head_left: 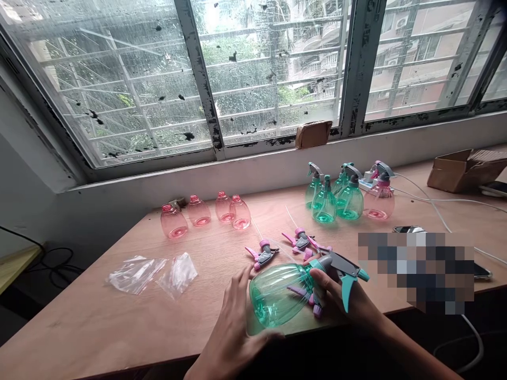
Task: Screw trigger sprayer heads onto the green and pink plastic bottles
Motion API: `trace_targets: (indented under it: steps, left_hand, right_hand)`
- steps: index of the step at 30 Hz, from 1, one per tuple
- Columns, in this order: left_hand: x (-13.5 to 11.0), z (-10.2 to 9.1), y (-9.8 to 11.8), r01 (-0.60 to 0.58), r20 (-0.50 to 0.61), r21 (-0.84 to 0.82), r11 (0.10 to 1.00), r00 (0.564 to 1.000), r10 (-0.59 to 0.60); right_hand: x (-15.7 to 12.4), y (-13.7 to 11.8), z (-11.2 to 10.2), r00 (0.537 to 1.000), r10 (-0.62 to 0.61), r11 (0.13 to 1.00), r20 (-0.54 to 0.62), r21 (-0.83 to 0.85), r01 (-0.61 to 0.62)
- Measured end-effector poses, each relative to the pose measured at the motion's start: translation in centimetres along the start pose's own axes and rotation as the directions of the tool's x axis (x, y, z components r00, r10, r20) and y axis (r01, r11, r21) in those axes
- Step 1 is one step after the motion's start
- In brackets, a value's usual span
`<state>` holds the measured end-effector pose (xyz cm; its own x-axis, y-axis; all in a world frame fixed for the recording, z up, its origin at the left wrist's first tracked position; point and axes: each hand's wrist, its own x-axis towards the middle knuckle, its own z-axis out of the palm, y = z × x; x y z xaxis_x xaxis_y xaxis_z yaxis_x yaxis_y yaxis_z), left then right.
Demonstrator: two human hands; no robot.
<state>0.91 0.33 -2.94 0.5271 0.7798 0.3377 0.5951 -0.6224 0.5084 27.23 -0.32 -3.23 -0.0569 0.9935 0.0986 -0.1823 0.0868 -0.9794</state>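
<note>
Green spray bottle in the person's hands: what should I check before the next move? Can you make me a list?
1. Right hand holding the green spray bottle near its neck: ok.
2. Left hand by the bottle's base: ok; whether it touches, cannot tell.
3. Spray head at the bottle's neck: ok; whether it is tight, cannot tell.
4. Four headless pink bottles with spray heads fitted: not ok, their necks are bare.
5. Table free of loose pink spray heads: not ok, several lie there.

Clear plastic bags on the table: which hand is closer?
Left: the left hand is right of the plastic bags; the right hand is farther right, holding the green bottle.
</note>
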Motion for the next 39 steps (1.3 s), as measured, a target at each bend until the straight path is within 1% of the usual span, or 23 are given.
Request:
trace_targets:
  steps: [2, 6, 8, 11, 13, 16, 18, 20, 22, 26, 28, 30, 33, 34, 37, 39]
  left_hand:
    - [-0.2, 0.1, -0.1, -0.015, -0.037, -0.033, 0.999, 0.999, 0.014]
    - [-0.5, 0.1, -0.3, -0.029, -0.046, -0.1, 0.995, 0.999, 0.024]
    - [-0.4, 0.1, -0.5, -0.019, -0.032, -0.12, 0.993, 0.999, 0.015]
    - [-0.2, -0.1, -0.8, 0.039, 0.017, -0.132, 0.991, 0.999, -0.037]
    - [-0.1, -0.2, -0.8, 0.047, 0.03, -0.136, 0.99, 0.999, -0.043]
    - [0.0, -0.4, -0.4, 0.027, -0.027, -0.157, 0.987, 0.999, -0.032]
    - [-0.1, -0.4, -0.1, 0.02, -0.077, -0.174, 0.985, 0.996, -0.034]
    - [-0.1, -0.5, 0.0, 0.012, -0.098, -0.182, 0.983, 0.995, -0.03]
    - [-0.1, -0.6, 0.1, 0.002, -0.079, -0.175, 0.985, 0.997, -0.016]
    - [0.2, -0.6, 0.3, 0.014, 0.038, -0.087, 0.996, 0.999, -0.011]
    - [0.3, -0.5, 0.4, 0.01, 0.066, -0.048, 0.999, 0.998, -0.007]
    - [0.2, -0.2, 0.4, 0.002, 0.028, -0.062, 0.998, 1.0, 0.0]
    - [-0.1, 0.0, 0.2, -0.018, -0.068, -0.125, 0.992, 0.998, 0.009]
    - [-0.2, 0.0, 0.2, -0.03, -0.077, -0.135, 0.99, 0.997, 0.02]
    - [-0.2, -0.4, 0.1, -0.059, -0.039, -0.131, 0.99, 0.998, 0.054]
    - [-0.1, -0.8, 0.2, -0.045, -0.008, -0.142, 0.989, 0.999, 0.045]
  right_hand:
    - [-0.1, 0.2, -0.1, 1.0, 0.021, 1.0, 0.013, -0.001, -0.021]
    - [-0.1, 0.3, -0.3, 1.0, 0.007, 1.0, 0.014, 0.001, -0.007]
    - [-0.1, 0.2, -0.2, 1.0, -0.008, 1.0, 0.004, 0.002, 0.008]
    - [-0.1, 0.0, -0.2, 1.0, -0.028, 0.999, -0.011, -0.025, 0.028]
    - [-0.1, 0.0, -0.1, 0.999, -0.028, 0.999, -0.022, -0.031, 0.028]
    - [-0.1, 0.0, 0.0, 0.999, -0.008, 1.0, -0.032, -0.01, 0.007]
    - [-0.1, 0.1, 0.0, 1.0, 0.014, 1.0, -0.02, 0.005, -0.014]
    - [-0.2, 0.3, 0.0, 1.0, 0.021, 1.0, -0.007, 0.017, -0.021]
    - [-0.1, 0.4, -0.1, 1.0, 0.008, 1.0, -0.009, 0.012, -0.008]
    - [0.0, 0.6, -0.3, 1.0, 0.01, 0.999, -0.008, -0.035, -0.011]
    - [0.0, 0.6, -0.3, 1.0, 0.009, 0.999, -0.015, -0.039, -0.009]
    - [0.0, 0.4, -0.2, 1.0, 0.006, 1.0, -0.016, -0.022, -0.006]
    - [0.0, 0.2, 0.0, 1.0, 0.019, 1.0, -0.004, 0.009, -0.019]
    - [0.0, 0.1, 0.1, 1.0, 0.02, 1.0, -0.004, 0.01, -0.02]
    - [-0.1, 0.0, 0.1, 1.0, 0.002, 1.0, -0.013, -0.005, -0.002]
    - [-0.1, 0.1, 0.0, 1.0, -0.006, 1.0, -0.013, -0.016, 0.006]
